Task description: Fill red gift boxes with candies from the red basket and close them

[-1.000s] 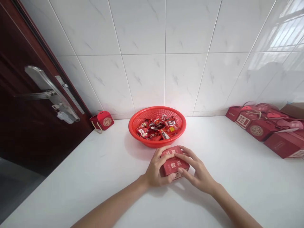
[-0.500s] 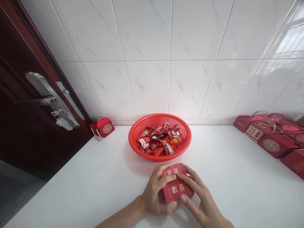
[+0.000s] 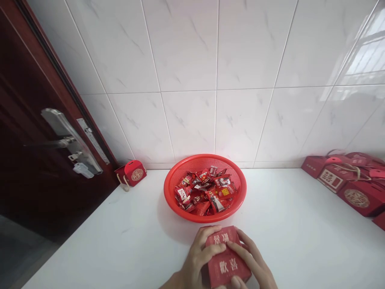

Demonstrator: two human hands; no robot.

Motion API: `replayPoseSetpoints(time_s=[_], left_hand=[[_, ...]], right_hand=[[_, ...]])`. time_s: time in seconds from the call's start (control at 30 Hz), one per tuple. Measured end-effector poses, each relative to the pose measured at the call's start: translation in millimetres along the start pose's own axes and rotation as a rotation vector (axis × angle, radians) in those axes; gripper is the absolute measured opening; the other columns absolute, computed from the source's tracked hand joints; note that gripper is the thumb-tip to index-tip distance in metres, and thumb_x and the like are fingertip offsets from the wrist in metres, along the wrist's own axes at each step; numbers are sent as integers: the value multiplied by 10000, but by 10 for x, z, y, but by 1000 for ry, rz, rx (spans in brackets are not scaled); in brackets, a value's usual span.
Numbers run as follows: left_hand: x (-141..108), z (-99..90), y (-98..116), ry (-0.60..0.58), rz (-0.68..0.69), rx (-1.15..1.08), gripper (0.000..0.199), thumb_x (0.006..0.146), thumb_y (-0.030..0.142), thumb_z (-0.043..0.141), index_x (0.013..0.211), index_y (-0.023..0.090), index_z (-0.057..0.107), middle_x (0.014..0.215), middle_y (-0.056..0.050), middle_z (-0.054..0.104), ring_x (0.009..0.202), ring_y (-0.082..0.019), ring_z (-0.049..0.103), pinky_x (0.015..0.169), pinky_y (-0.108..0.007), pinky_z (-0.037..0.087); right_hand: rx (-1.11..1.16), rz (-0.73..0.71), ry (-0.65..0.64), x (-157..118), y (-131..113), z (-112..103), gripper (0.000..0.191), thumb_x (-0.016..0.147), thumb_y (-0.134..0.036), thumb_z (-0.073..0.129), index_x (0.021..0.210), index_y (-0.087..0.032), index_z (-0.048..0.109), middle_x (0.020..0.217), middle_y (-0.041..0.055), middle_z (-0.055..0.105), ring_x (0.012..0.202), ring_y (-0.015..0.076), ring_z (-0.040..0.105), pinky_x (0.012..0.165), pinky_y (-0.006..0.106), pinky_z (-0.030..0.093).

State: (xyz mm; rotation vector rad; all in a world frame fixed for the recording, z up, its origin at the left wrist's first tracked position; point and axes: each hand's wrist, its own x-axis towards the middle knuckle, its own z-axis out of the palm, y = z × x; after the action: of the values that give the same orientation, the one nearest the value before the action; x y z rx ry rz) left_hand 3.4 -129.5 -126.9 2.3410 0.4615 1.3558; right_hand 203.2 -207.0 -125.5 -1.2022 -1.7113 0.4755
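Observation:
A small red cardboard gift box (image 3: 224, 257) with pale Chinese characters is held between both hands near the bottom of the view. My left hand (image 3: 195, 261) wraps its left side, fingers curling over the top. From the right, my right hand (image 3: 252, 257) grips it, with fingertips on the top face and the thumb at the near edge. The underside of the box is hidden. Just beyond it stands a red plastic basket (image 3: 171, 200) holding many wrapped candies (image 3: 207, 190).
A finished-looking red box (image 3: 134, 173) with a rope handle sits at the back left, beside the dark door (image 3: 27, 168) with its metal handle. Several red boxes (image 3: 349, 182) are piled at the right. White tiled wall (image 3: 192, 124) runs behind the white table (image 3: 126, 241).
The view has tilted upward, so everything sits lower in the picture. Both hands keep their hold on the box, with little visible change in grip.

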Motion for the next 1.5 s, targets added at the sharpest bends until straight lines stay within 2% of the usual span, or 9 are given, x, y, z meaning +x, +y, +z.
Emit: replayPoseSetpoints(time_s=[0.23,0.4,0.67,0.87,1.07,1.17,1.33,1.5], left_hand=[[38,40,26,29,7,-28,555,907,605,549,1308,222,520,1431,-188,441,1255,-352,547,958,-512,554],[62,73,82,41,-37,-36,505,818,360,639,1289,235,506,1435,-165,436,1254,-342,548,980,-519,542],[156,15,98,-7,-13,24,523,800,408,669,1264,215,525,1398,-180,464,1235,-354,552,979,-537,533],[231,3,129,2,5,49,494,786,447,709,1191,209,555,1340,-175,507,1196,-341,576,955,-520,541],[229,9,126,16,-12,77,451,742,349,699,1154,203,586,1350,-169,528,1188,-337,582,956,-528,533],[229,-8,124,10,-4,105,443,744,355,702,1148,202,604,1366,-170,538,1186,-343,586,964,-542,526],[201,-31,170,-19,-14,219,524,766,356,684,1263,210,610,1456,-172,473,1245,-361,542,1014,-568,493],[121,-39,264,-47,-124,298,627,828,355,667,1429,244,529,1544,-162,378,1353,-382,457,1071,-579,456]], right_hand=[[-87,-62,-33,42,41,-84,511,951,-507,585,1427,-322,558,1577,115,416,1344,326,549,1052,402,536],[-144,-141,-44,74,37,-145,543,948,-438,614,1467,-316,509,1587,128,397,1360,330,536,1037,397,550],[-108,-142,-16,119,-5,-153,506,959,-399,603,1451,-325,515,1578,107,415,1348,298,550,1046,372,545],[-65,-120,-15,160,-31,-155,460,968,-409,585,1416,-312,551,1552,114,440,1344,286,550,1072,396,520],[-82,-92,-22,149,-46,-138,441,980,-415,560,1402,-289,578,1540,137,449,1355,298,537,1065,424,523],[-79,-84,-23,152,-56,-144,437,980,-420,557,1395,-285,586,1527,143,465,1353,299,539,1061,428,526],[-61,-56,-32,172,-51,-160,451,978,-424,563,1412,-299,576,1540,124,462,1384,302,509,1084,442,510],[-67,-39,-50,189,-44,-164,472,980,-449,555,1428,-299,564,1543,126,461,1398,305,494,1095,461,500]])
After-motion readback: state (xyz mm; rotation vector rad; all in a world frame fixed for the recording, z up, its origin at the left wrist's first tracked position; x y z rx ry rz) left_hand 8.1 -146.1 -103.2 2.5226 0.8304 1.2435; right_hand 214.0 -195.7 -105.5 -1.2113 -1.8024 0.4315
